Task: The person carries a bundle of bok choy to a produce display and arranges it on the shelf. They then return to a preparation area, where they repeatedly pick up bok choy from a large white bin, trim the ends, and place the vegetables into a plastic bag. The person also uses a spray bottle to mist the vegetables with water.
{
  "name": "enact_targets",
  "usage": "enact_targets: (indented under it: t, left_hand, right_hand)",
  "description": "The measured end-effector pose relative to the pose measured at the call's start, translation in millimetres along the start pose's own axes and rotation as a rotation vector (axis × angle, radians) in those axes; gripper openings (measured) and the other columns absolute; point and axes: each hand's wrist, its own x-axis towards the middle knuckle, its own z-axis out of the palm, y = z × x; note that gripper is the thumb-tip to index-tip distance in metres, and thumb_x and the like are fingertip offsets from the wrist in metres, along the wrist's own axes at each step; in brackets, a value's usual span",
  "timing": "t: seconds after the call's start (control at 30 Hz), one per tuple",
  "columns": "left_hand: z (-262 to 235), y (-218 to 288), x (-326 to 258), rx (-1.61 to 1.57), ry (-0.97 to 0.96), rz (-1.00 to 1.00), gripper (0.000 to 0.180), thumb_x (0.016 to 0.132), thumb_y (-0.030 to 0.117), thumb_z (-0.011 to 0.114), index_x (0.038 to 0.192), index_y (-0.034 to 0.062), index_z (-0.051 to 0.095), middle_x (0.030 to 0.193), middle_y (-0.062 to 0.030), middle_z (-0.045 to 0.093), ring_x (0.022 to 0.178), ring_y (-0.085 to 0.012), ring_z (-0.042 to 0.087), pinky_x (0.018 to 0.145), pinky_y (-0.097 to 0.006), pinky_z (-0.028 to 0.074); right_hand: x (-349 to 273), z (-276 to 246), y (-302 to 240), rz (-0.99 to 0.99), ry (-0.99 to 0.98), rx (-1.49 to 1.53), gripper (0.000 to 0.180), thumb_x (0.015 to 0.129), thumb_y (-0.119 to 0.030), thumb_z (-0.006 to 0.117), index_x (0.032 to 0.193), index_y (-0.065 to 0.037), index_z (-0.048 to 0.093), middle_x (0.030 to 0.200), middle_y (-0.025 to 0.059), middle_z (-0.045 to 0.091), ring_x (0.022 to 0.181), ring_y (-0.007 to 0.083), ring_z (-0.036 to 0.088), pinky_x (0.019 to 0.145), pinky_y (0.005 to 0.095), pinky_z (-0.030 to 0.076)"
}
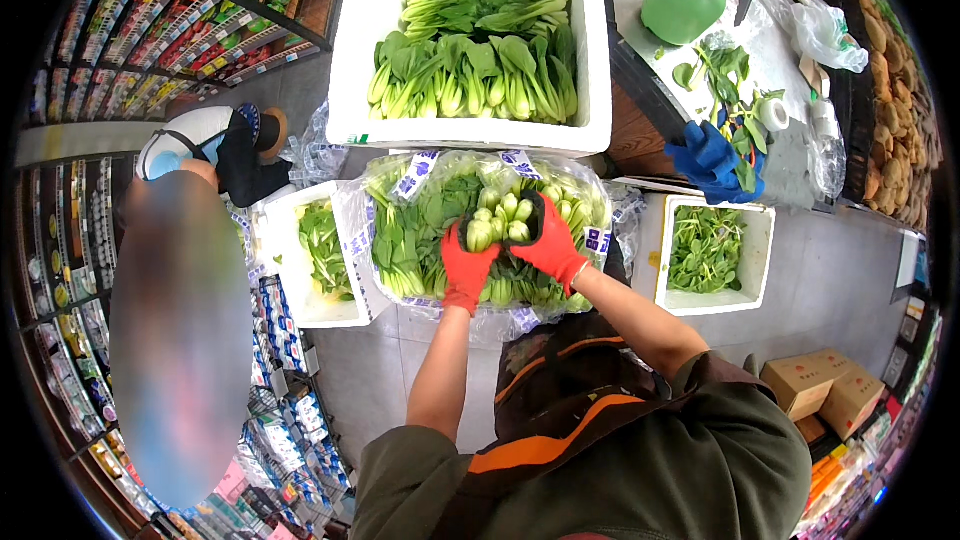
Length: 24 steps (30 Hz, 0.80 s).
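Note:
My left hand (467,266) and my right hand (551,244), both in red gloves with black palms, are closed around a bunch of bok choy (499,218). Its pale rounded stem ends point up between them. Directly beneath is a clear plastic-lined container (385,285) with printed labels, full of more bok choy lying in rows. Beyond it stands a large white foam box (465,136), in which heads of bok choy (475,75) are laid in neat rows. The fingertips are partly hidden behind the bunch.
White foam boxes with loose leaves stand on the left (345,315) and right (663,250). A table at upper right bears a green spray bottle (684,5) and a blue cloth (712,160). Another person (180,340) is at left. Cardboard boxes (803,380) sit lower right.

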Motion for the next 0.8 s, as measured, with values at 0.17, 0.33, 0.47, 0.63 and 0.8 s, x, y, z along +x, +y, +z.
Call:
enact_targets:
  t: [0.17,0.33,0.47,0.63,0.8]
  left_hand:
    - [-2,10,-3,-0.091,0.0,0.069,0.081,0.056,0.013,0.085,0.128,0.0044,0.049,0.121,-0.0168,0.055,0.113,-0.0328,0.053,0.099,-0.04,0.042]
    - [-13,8,29,-0.32,-0.394,-0.087,0.083,0.063,0.009,0.084,0.133,0.0044,0.04,0.127,-0.0129,0.053,0.118,-0.0241,0.05,0.1,-0.036,0.041]
    - [-15,12,42,-0.286,-0.469,-0.113,0.081,0.063,0.008,0.083,0.132,0.0048,0.041,0.126,-0.012,0.053,0.118,-0.024,0.049,0.1,-0.035,0.04]
    - [-16,9,38,-0.394,-0.45,-0.17,0.081,0.063,0.006,0.083,0.132,0.0054,0.04,0.127,-0.0118,0.053,0.118,-0.0237,0.049,0.1,-0.036,0.04]
    - [-24,13,23,-0.486,-0.472,-0.192,0.101,0.062,0.007,0.085,0.144,0.0053,0.025,0.133,-0.0122,0.049,0.122,-0.023,0.046,0.103,-0.034,0.039]
  right_hand:
    - [-9,-4,-2,0.043,-0.05,0.096,0.092,0.059,-0.027,0.082,0.136,-0.003,0.037,0.129,0.0181,0.052,0.119,0.0337,0.052,0.099,0.0393,0.043]
    - [6,-4,15,0.075,-0.094,0.14,0.095,0.061,-0.027,0.083,0.138,-0.001,0.034,0.131,0.0188,0.05,0.121,0.0323,0.051,0.101,0.0374,0.041]
    - [5,-4,18,0.138,-0.119,0.241,0.1,0.063,-0.024,0.083,0.142,0.0,0.027,0.136,0.0175,0.046,0.126,0.0279,0.045,0.105,0.0355,0.037]
    - [0,6,24,0.169,-0.141,0.377,0.099,0.064,-0.016,0.082,0.144,-0.001,0.025,0.138,0.0132,0.043,0.13,0.0236,0.04,0.108,0.034,0.033]
    - [-15,0,20,0.137,-0.181,0.474,0.098,0.063,-0.015,0.083,0.143,-0.004,0.028,0.139,0.0114,0.042,0.131,0.0218,0.038,0.109,0.0345,0.032]
